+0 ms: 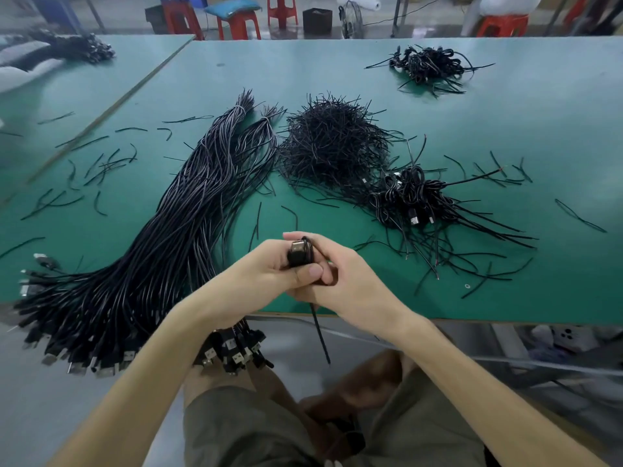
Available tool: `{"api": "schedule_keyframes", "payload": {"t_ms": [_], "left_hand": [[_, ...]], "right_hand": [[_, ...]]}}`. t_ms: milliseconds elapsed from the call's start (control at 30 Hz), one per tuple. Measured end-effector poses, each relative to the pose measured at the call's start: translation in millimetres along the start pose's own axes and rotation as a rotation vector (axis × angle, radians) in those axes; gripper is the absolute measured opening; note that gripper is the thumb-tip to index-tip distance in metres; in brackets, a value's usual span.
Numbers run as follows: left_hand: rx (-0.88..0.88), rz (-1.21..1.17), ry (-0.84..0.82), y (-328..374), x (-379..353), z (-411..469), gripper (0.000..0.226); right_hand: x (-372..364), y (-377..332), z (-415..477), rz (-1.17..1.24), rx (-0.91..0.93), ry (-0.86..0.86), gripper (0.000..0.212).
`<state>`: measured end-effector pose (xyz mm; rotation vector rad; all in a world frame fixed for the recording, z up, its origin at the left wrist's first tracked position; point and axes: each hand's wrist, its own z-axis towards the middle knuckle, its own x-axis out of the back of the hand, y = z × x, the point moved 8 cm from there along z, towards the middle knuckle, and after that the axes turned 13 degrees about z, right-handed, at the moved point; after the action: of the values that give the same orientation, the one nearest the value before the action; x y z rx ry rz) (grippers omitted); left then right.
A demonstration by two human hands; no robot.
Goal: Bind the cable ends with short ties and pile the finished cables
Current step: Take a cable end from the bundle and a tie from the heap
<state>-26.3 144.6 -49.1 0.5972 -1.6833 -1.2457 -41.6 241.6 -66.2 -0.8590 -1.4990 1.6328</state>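
Left grip (269,267) and right grip (347,278) close together around one coiled black cable (298,252), held just above the near edge of the green bench (556,136), its silver USB plug uppermost. A thin black strand (320,335) hangs below the fingers; whether a tie is already twisted round the coil I cannot tell, as the fingers cover it.

Judging by the piles, the work is early. Just to the right lies a modest pile of bound black cables (414,200), and a second small pile (428,67) sits well apart at the far side. To the left sprawls a far larger bundle of long, unbound black cables (168,230), whose USB plugs (232,352) overhang the bench edge under the left forearm. Most of the stock therefore remains to be bound.

A dense heap of short black ties (330,143) lies between bundle and finished pile, within easy reach. Stray ties (101,163) litter the bench on both sides and could snag in the piles. Red plastic stools (236,25) stand beyond the bench.
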Motion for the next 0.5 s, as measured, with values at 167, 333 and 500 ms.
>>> {"api": "schedule_keyframes", "payload": {"t_ms": [167,333,500], "left_hand": [[-0.045,-0.098,0.054,0,8,2,0.014],[-0.096,-0.13,0.051,7,5,3,0.014],[-0.116,-0.081,0.205,13,9,3,0.017]], "right_hand": [[4,-16,-2,-0.077,0.131,0.156,0.038],[7,-26,-11,-0.22,0.248,0.248,0.041],[16,-20,-15,-0.043,0.21,0.334,0.042]]}}
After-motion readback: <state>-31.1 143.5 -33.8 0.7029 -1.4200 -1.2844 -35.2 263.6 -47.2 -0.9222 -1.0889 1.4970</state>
